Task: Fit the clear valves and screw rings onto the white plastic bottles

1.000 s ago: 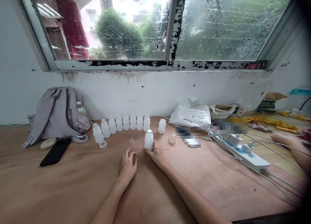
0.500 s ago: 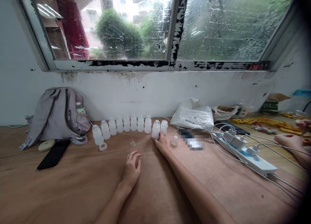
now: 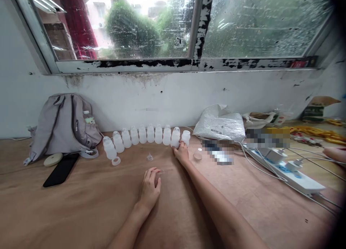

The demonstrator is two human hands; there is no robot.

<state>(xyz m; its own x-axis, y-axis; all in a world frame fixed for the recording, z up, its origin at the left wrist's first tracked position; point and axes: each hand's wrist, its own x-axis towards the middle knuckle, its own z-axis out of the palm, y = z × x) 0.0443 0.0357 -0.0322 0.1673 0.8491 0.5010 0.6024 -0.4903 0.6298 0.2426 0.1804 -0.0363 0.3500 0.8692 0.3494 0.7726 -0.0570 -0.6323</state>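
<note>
Your right hand (image 3: 181,152) was at the lower front of a frosted capped bottle (image 3: 175,136), its fingers against the base; whether they gripped it or only touched it, you could not tell from this view. The bottle stood upright on the worktop (image 3: 89,209), at the right end of a curved row of capped bottles (image 3: 142,134). Just to its right stood an uncapped bottle (image 3: 185,137).

Your left hand (image 3: 150,187) was well apart from your right, nearer to you, palm down on the worktop with its fingers loosely extended, a little parted and closed on no bottle. Something thin and clear lay by its fingertips, too faint to make out.

Between the row and your left hand lay a clear nipple (image 3: 149,156), pointing up. A translucent ring (image 3: 116,160) lay in front of the leftmost bottle, and a clear cap (image 3: 198,154) sat to the right of your right hand.

Farther left, a grey backpack (image 3: 63,126) leaned on the wall, with a black phone (image 3: 61,170) and a round cream case (image 3: 53,159) before it. To the right were a silvery package (image 3: 218,124) and a white power strip (image 3: 286,171) with cables. Another person's hand (image 3: 335,154) showed at the right edge.
</note>
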